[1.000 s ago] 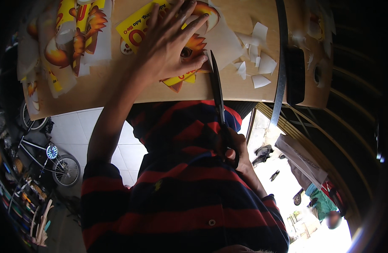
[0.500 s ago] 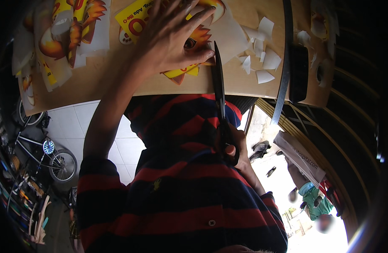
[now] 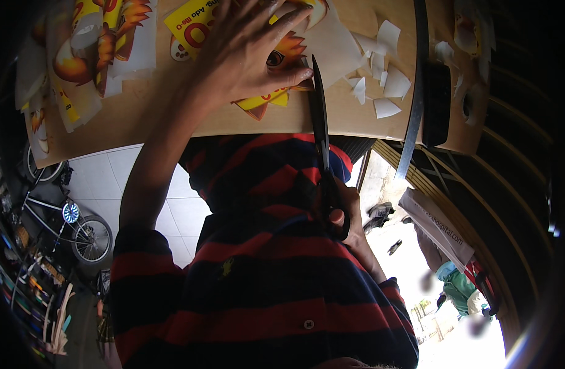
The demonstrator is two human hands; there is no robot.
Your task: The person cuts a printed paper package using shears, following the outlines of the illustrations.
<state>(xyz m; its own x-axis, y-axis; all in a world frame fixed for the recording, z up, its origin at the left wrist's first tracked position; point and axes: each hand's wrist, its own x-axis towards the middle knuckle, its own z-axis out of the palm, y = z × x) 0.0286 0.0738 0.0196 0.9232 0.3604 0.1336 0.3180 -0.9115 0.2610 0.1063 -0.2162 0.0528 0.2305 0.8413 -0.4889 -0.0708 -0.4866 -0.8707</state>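
Observation:
My left hand (image 3: 248,58) holds a printed sticker sheet (image 3: 287,52), yellow with an orange flame-haired cartoon figure, at the table's near edge. Its thumb presses beside the sheet's right edge; the upper fingers reach the frame's top. Black-handled scissors (image 3: 320,117) point away from me, their tip beside that thumb. Their blades look nearly closed. My right hand (image 3: 349,212) grips the handles in front of my striped shirt, its fingers mostly hidden. A yellow printed piece (image 3: 187,27) lies left of my left hand, partly covered by it.
White paper scraps (image 3: 387,80) lie right of the sheet on the brown table (image 3: 221,126). More printed cut-outs (image 3: 79,55) cover its left. A metal ruler (image 3: 414,111) and a black oblong object (image 3: 436,104) are at right. Below stand a bicycle (image 3: 79,230) and, outside, a person in green (image 3: 461,292).
The scissors' tip has shifted slightly away from me beside the left thumb. Both hands keep their hold. The person outside has changed posture.

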